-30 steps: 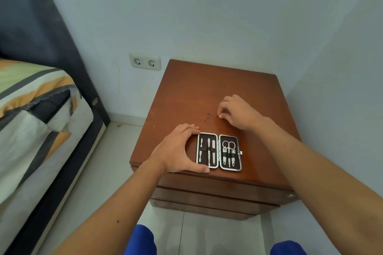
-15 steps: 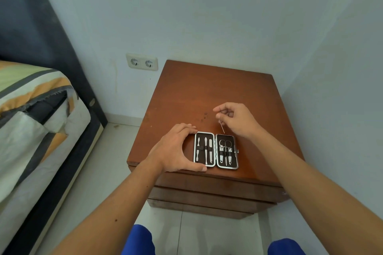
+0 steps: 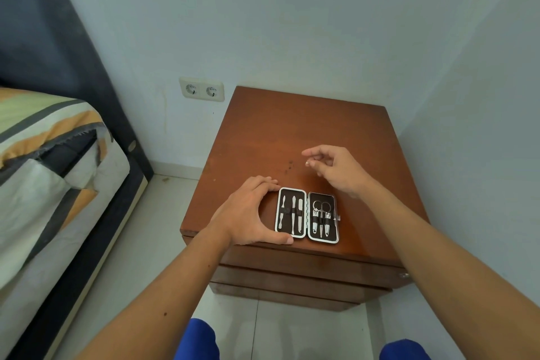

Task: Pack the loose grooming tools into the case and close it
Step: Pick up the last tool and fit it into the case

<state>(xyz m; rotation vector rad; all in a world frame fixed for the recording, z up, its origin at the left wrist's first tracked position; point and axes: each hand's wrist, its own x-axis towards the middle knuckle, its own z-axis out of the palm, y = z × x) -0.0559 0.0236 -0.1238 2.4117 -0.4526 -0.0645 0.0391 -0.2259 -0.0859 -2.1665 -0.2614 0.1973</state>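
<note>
Brown wood nightstand, centre of frame; open case lies flat near its front edge, lower centre. Left hand grips case's left rim, thumb along the near edge, fingers at the far corner. Right hand hovers just above & behind case's right half, thumb & forefinger pinching something tiny and pale; can't tell what. Case's long axis runs left-right, hinge down the middle, tools strapped front-to-back. Black lining, silver rim, steel tools both sides. Right hand's nearer the free half.

Polished wood nightstand, shiny metal tools
</note>
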